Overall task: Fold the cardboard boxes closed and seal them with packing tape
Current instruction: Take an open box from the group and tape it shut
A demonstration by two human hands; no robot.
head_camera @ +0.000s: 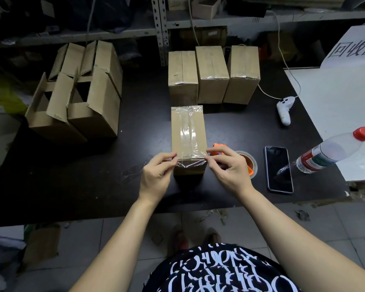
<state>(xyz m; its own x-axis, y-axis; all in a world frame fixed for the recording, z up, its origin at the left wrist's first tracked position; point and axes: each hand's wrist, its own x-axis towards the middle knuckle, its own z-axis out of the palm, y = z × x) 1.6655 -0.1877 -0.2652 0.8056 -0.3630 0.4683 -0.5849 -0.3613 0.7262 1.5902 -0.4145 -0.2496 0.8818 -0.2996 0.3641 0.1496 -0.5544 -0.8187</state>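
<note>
A flat black smartphone (pixel 279 169) lies screen up on the matte black tabletop (pixel 72 175); just right of it is a clear plastic water bottle with a red cap (pixel 333 151), at the edge of a white board (pixel 335 98); farther back rests a white plastic handheld controller (pixel 284 108), its white cable (pixel 282 57) running up toward grey metal shelving (pixel 162 28).

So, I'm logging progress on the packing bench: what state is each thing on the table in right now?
Front box: closed, taped lengthwise.
Tape strip: across near edge, ends pinched.
Left hand: pinching its left end.
Right hand: pinching its right end.
Three back boxes: closed, taped.
Left boxes: flaps open, untaped.
Tape roll: set down on table.
Phone: screen dark.
Bottle: capped.
</note>
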